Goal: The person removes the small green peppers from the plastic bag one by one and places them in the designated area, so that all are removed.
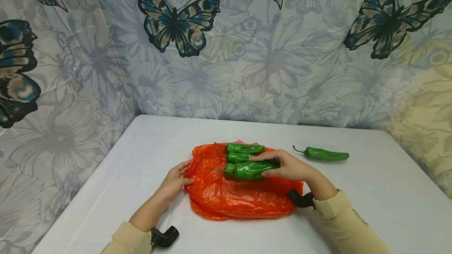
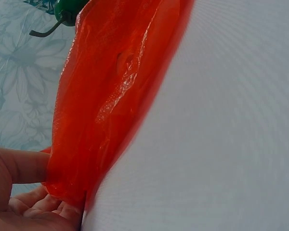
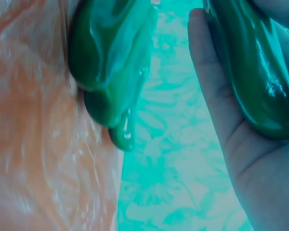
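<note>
Pepper point(image 1: 252, 171) gripped in right hand point(image 1: 287, 165), above bag point(image 1: 243, 201).

Butterfly-print backdrop point(image 1: 226, 85) behind white table point(image 1: 381, 183)

Beige sleeves point(image 1: 347, 222), black wrist mounts point(image 1: 166, 237)

Counter point(image 1: 106, 207): plain white. Bag point(image 1: 240, 203): solid orange-red. Peppers point(image 1: 247, 172) on the bag: uniform green. Single pepper point(image 1: 326, 154) towards the counter's far right corner: green, unpatterned. Backdrop point(image 1: 275, 66) beyond the far edge: pale grey-blue with outlined flowers, yellow at right; printed butterflies point(image 1: 174, 20) in teal, black and beige. Sleeves point(image 1: 347, 222): beige, dark marking on the right. Wrist mounts point(image 1: 166, 237): black.
</note>
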